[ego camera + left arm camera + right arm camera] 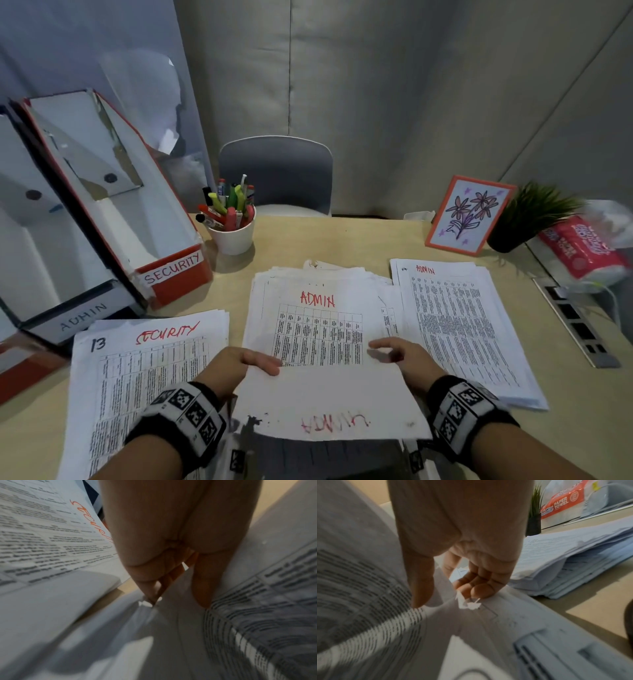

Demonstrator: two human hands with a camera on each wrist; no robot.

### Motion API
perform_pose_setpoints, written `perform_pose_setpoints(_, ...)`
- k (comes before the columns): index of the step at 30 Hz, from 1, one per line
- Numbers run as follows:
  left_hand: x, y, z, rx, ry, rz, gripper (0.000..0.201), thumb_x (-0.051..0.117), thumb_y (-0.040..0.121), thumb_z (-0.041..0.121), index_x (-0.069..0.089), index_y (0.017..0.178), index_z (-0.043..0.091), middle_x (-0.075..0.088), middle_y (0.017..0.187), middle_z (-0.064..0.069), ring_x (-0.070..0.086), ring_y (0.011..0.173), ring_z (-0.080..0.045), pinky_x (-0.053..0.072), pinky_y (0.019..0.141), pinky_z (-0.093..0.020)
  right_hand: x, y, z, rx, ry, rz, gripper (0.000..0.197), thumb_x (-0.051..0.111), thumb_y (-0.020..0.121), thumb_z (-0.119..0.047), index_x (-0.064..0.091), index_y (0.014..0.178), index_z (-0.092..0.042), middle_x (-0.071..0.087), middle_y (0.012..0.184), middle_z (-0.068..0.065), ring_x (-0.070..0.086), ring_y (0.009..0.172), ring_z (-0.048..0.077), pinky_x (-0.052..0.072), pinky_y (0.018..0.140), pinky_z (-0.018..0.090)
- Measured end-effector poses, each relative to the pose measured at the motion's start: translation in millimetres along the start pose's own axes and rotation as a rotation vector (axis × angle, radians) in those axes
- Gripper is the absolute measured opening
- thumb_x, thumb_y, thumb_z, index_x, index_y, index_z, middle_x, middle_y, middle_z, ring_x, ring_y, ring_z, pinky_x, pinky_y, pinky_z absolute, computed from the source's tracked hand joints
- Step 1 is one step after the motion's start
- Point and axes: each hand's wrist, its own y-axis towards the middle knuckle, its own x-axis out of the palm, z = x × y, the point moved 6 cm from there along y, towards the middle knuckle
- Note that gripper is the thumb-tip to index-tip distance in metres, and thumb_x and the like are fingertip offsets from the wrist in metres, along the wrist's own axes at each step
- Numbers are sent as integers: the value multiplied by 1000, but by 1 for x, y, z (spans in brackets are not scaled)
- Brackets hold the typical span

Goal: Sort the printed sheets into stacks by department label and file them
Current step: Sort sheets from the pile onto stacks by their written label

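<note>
A middle stack [318, 301] headed ADMIN in red lies on the desk. Its top sheet [325, 394] is lifted toward me, the word ADMIN showing through reversed. My left hand [253, 363] pinches its left edge, thumb on top; the left wrist view shows that hand [175, 599] with fingers curled behind the sheet [257, 615]. My right hand [397, 354], blurred, holds the right corner; in the right wrist view this hand [447, 597] has its thumb on the sheet [359, 588]. A SECURITY stack [147, 359] lies left, an ADMIN stack [455, 325] right.
A red SECURITY file box [171, 270] and a dark ADMIN file box [82, 317] stand tilted at the back left. A pen cup [233, 226], framed flower drawing [469, 216], potted plant [527, 216] and paper towel pack [582, 246] line the far edge.
</note>
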Motion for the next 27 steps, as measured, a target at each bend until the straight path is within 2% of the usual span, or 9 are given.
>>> perform_pose_setpoints(4, 2, 0, 1, -6, -5, 16, 19, 66, 74, -17, 76, 69, -2, 75, 93, -1, 72, 79, -17, 56, 64, -23, -1, -4, -13, -45, 4, -41, 22, 66, 80, 8, 73, 77, -13, 67, 87, 1, 66, 75, 8, 50, 57, 13)
perform_pose_setpoints(8, -7, -5, 8, 30, 21, 87, 22, 65, 76, -14, 76, 85, 3, 75, 83, -3, 71, 74, -16, 57, 69, -27, -2, -5, -16, -72, 78, -73, 15, 64, 76, 7, 70, 73, -7, 66, 69, -2, 62, 55, 2, 45, 50, 13)
perform_pose_setpoints(10, -19, -1, 6, 24, -18, 189, 24, 59, 80, -14, 71, 93, 2, 73, 79, -9, 66, 70, -24, 56, 63, -32, -3, -6, -12, -89, 91, -17, 11, 73, 64, -3, 70, 75, -2, 67, 64, -3, 61, 60, 10, 45, 51, 15)
perform_pose_setpoints(12, -31, 3, 0, 24, 13, 316, 18, 60, 82, -6, 68, 97, 1, 69, 75, -13, 61, 63, -26, 54, 59, -33, -3, -3, -6, -103, 82, -1, 33, 77, 56, -18, 70, 83, -1, 71, 79, 5, 65, 76, 20, 54, 63, 25)
perform_pose_setpoints(14, -33, 6, -3, 13, 134, 387, 18, 62, 81, 3, 63, 99, 7, 66, 79, -12, 61, 66, -26, 55, 62, -36, -3, -5, -7, -83, 26, 2, 15, 72, 63, -9, 69, 77, -11, 71, 81, 5, 64, 80, 20, 55, 66, 26)
perform_pose_setpoints(16, -28, 6, -1, 3, 284, 414, 20, 63, 79, 9, 58, 97, 12, 63, 83, -8, 59, 72, -24, 49, 64, -33, -5, -6, -7, -30, -25, 11, 21, 66, 74, 7, 66, 78, -14, 69, 84, 7, 63, 81, 19, 53, 70, 27)
perform_pose_setpoints(20, -23, 6, 4, -15, 374, 448, 20, 63, 77, 11, 56, 96, 12, 59, 79, -2, 53, 73, -18, 35, 63, -29, -5, -9, -7, 41, -85, -35, 17, 63, 82, 4, 62, 90, -11, 67, 91, 10, 63, 85, 17, 51, 73, 25)
perform_pose_setpoints(24, -31, 6, 2, -43, 368, 421, 24, 76, 68, 16, 58, 85, 16, 60, 72, 0, 58, 71, -20, 46, 66, -29, -6, -12, -7, 67, -113, -77, 26, 63, 80, 6, 60, 93, -17, 67, 93, 5, 62, 87, 16, 50, 70, 25)
perform_pose_setpoints(27, -39, 4, 0, -23, 320, 400, 23, 81, 70, 14, 61, 82, 17, 66, 74, 0, 61, 70, -15, 44, 61, -24, -11, -12, -3, 104, -110, -33, 33, 56, 78, 11, 58, 97, -17, 66, 91, 1, 61, 86, 15, 47, 65, 25)
